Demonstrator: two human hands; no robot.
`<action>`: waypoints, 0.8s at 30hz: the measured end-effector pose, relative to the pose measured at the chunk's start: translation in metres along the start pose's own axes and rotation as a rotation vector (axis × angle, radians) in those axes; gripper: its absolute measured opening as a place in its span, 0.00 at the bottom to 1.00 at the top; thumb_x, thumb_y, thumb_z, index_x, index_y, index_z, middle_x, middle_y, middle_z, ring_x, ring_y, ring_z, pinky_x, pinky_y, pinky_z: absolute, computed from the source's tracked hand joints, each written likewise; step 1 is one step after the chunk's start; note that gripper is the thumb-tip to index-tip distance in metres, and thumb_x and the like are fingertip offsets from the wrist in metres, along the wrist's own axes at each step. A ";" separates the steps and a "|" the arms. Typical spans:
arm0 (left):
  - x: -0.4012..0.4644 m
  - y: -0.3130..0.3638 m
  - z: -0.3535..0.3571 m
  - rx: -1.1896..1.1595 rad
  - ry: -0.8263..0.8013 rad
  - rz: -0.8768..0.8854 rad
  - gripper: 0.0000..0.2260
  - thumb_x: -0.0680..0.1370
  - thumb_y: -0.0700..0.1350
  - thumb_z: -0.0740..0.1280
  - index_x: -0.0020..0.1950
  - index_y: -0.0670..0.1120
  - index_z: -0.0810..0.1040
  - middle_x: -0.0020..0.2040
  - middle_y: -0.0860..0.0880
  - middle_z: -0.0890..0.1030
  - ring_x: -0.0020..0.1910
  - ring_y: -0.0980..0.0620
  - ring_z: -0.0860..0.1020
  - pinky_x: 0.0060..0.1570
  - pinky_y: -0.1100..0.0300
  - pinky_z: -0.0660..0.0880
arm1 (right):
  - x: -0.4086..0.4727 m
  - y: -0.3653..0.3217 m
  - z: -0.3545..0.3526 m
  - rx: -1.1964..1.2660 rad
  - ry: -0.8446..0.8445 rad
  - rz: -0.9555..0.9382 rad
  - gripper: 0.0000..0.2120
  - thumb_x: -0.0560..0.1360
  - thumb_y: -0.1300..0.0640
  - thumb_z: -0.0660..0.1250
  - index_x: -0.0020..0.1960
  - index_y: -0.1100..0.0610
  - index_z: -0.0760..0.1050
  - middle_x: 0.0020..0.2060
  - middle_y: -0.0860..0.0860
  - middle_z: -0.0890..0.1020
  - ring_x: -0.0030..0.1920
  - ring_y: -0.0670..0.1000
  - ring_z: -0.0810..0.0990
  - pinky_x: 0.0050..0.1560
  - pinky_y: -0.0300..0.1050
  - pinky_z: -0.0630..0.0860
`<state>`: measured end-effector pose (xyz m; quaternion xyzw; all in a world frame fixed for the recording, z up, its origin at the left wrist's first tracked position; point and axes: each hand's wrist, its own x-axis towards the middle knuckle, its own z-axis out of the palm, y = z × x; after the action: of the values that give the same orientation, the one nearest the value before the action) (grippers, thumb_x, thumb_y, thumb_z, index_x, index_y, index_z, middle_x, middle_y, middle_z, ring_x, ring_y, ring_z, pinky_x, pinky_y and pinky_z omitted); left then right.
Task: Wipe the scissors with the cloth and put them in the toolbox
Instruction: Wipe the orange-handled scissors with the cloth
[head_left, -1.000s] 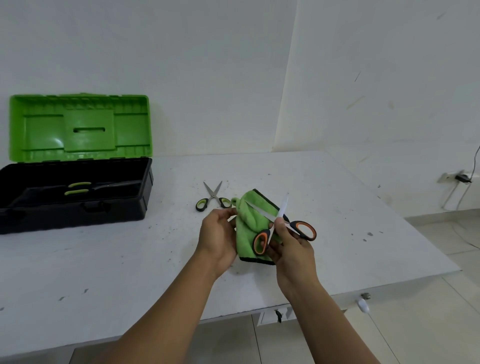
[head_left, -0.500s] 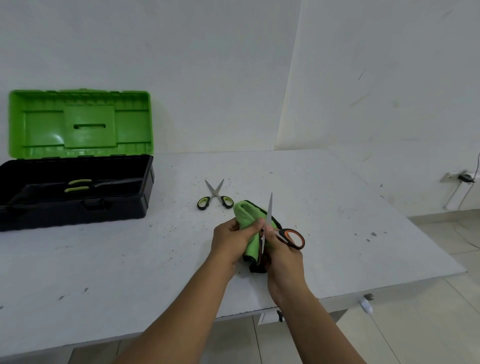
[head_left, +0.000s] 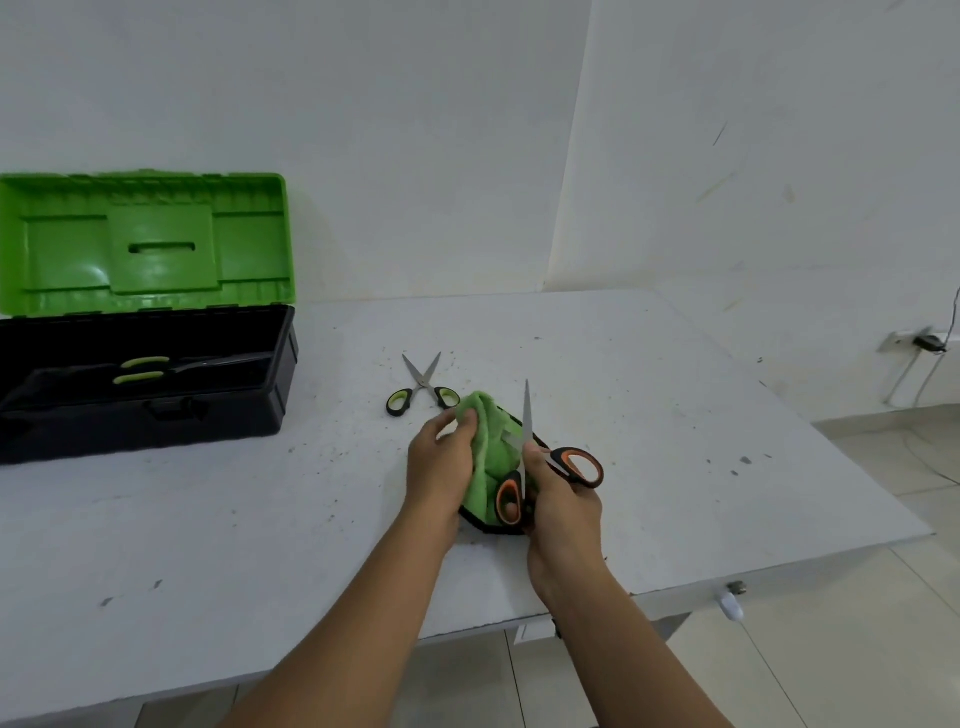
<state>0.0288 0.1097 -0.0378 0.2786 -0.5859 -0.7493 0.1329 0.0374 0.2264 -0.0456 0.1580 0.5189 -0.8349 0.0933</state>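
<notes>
While the cloth (head_left: 491, 457) is gripped by the left hand (head_left: 441, 462), orange scissors (head_left: 540, 467), pinched by right hand (head_left: 563, 504) fingers, are wiped; the toolbox (head_left: 145, 384) likely comes next.

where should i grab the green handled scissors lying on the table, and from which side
Take the green-handled scissors by the two handle loops, coming from above on the near side. They lie flat, blades open and pointing toward the wall, loops toward the person.

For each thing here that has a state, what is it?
Green-lidded black plastic toolbox: open, scissors inside.
Orange-handled scissors: blades spread, held.
Green-handled scissors: blades spread, on white table.
Green cloth: bunched, held.
Left hand: grips cloth.
Right hand: holds orange-handled scissors.
</notes>
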 end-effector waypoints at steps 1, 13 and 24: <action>0.002 0.003 -0.003 0.056 0.028 0.056 0.11 0.84 0.52 0.68 0.64 0.51 0.83 0.53 0.50 0.87 0.51 0.51 0.85 0.52 0.52 0.83 | 0.000 -0.001 -0.001 0.014 0.031 -0.011 0.05 0.78 0.55 0.75 0.50 0.57 0.86 0.45 0.53 0.89 0.52 0.56 0.88 0.57 0.55 0.84; -0.012 0.009 0.003 0.126 -0.124 -0.071 0.10 0.74 0.52 0.77 0.49 0.48 0.88 0.48 0.49 0.89 0.53 0.46 0.86 0.63 0.45 0.81 | -0.001 -0.002 0.009 0.083 0.093 0.026 0.10 0.77 0.50 0.77 0.52 0.56 0.85 0.44 0.54 0.89 0.48 0.56 0.89 0.53 0.57 0.86; -0.004 0.010 -0.008 0.304 -0.043 0.158 0.12 0.80 0.55 0.72 0.60 0.52 0.77 0.59 0.53 0.82 0.56 0.52 0.82 0.58 0.47 0.82 | -0.003 -0.006 0.009 0.117 0.108 0.004 0.09 0.77 0.52 0.76 0.53 0.56 0.83 0.49 0.54 0.88 0.53 0.56 0.87 0.58 0.55 0.84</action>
<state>0.0356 0.1027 -0.0287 0.2324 -0.7152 -0.6452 0.1352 0.0361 0.2209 -0.0356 0.2090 0.4731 -0.8539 0.0575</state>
